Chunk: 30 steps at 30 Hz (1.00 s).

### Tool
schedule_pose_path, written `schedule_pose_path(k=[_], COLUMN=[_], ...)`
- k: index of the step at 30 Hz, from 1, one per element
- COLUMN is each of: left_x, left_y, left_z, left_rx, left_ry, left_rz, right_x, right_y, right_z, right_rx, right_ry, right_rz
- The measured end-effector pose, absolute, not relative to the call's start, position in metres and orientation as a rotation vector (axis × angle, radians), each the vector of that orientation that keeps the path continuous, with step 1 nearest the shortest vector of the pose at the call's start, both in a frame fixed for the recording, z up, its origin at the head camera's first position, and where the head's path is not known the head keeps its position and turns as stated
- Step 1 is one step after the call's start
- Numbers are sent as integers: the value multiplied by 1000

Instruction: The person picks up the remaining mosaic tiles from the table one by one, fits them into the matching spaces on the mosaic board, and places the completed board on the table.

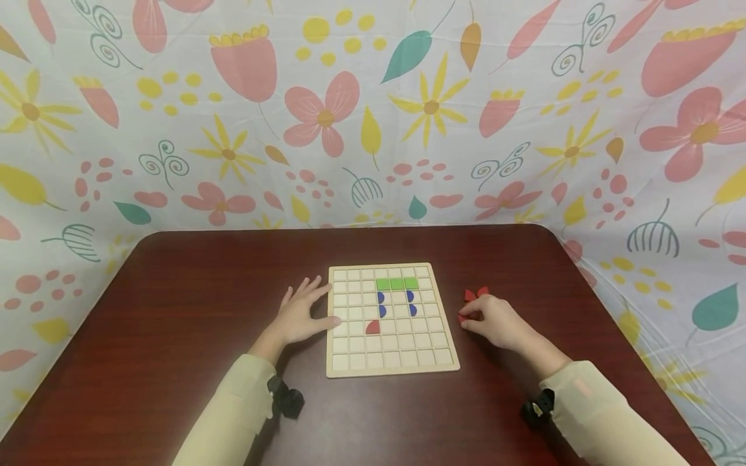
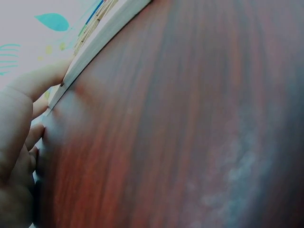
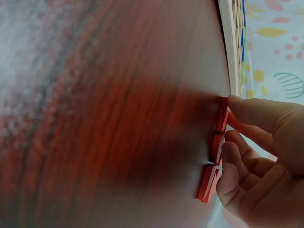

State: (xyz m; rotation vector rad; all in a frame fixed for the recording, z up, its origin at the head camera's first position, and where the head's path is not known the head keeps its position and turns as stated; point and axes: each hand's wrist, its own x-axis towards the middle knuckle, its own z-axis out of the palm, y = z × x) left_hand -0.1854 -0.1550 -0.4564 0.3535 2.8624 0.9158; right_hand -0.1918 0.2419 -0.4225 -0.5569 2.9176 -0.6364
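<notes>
A square wooden grid board (image 1: 396, 373) lies flat on the table. Along its left edge rests my left hand (image 1: 300, 316), fingers spread, thumb over the rim. Right of the board, my right hand (image 1: 495, 321) pinches a small red piece (image 3: 222, 115) between thumb and index finger, low at the tabletop. Two more red pieces (image 1: 483, 291) lie just beyond those fingers. On the grid sit three green squares (image 1: 397, 283) in a row, with several blue half-circles (image 1: 382, 311) in two columns below. One red quarter-circle (image 1: 373, 327) occupies a cell lower left of them.
The dark reddish wooden table (image 1: 192, 310) extends around the board on all sides. Behind it hangs a white cloth (image 1: 373, 194) printed with flowers and leaves. Black devices (image 1: 285, 396) are strapped at both wrists, over light sleeves.
</notes>
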Motion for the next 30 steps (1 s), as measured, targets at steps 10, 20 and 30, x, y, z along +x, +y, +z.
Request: schedule_pose_path(k=[10,20,30], left_x=[-185,-186,-184], left_y=[-154,-156,-155], left_z=[-457,-454,-459], left_rx=[340,336,349], left_ry=[2865,2865,2856], left_rz=[913,907,904], right_x=[-190,-187,-181], right_y=[241,236,240], right_z=[-422,-419,-420], right_rx=[-569,-480,-416], right_ry=[2910,2897,2884], right_rz=[-636,-715,-865])
